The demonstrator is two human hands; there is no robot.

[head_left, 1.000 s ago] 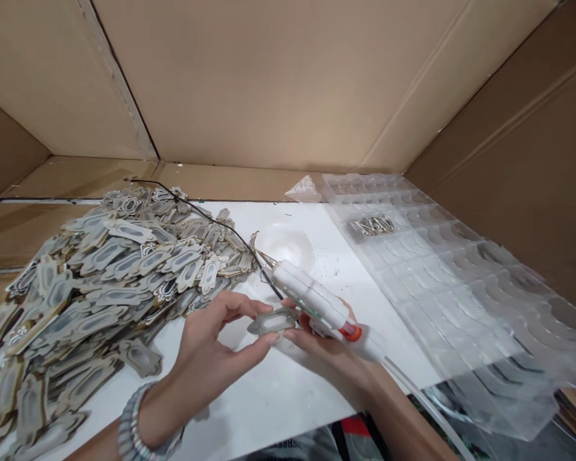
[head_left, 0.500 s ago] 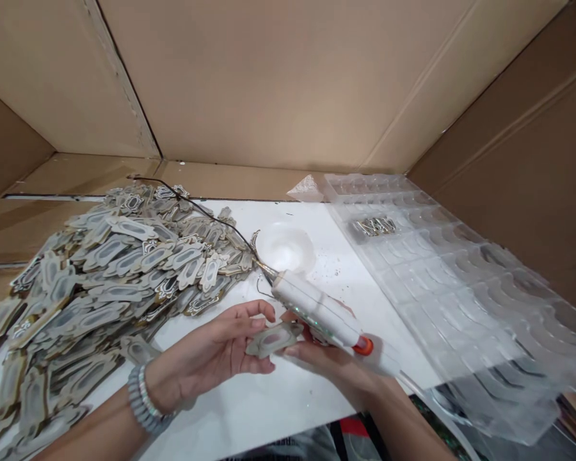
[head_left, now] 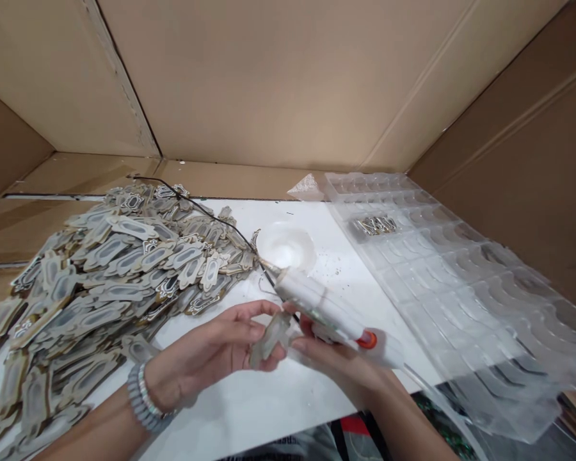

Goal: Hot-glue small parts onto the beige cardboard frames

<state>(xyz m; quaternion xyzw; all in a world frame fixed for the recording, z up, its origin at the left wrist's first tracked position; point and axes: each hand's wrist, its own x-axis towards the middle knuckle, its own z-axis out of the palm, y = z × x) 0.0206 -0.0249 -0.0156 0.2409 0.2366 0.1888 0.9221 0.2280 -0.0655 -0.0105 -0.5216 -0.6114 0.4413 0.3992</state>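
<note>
My left hand (head_left: 230,342) pinches a small greyish plaque (head_left: 271,340) with a scalloped outline, tilted up between thumb and fingers. My right hand (head_left: 324,349) is wrapped round the underside of a white glue gun (head_left: 321,301), whose metal nozzle points up and left and whose back end has an orange-red ring. A pale flexible stick runs from the ring toward the lower right. The fingertips of my right hand are close to the plaque; contact is unclear. Beyond the nozzle lies a shallow white dish (head_left: 287,246).
A large heap of similar plaques (head_left: 125,275) covers the left. Clear plastic trays (head_left: 441,288) with curved compartments fill the right, a packet of metal pins (head_left: 377,225) on them. A dark cord (head_left: 206,214) crosses the heap. Cardboard walls (head_left: 288,83) surround the white table (head_left: 221,416).
The plaque has turned from nearly flat to a steep tilt in my left fingers. The glue gun has shifted very slightly to the right. Everything else stays as it was.
</note>
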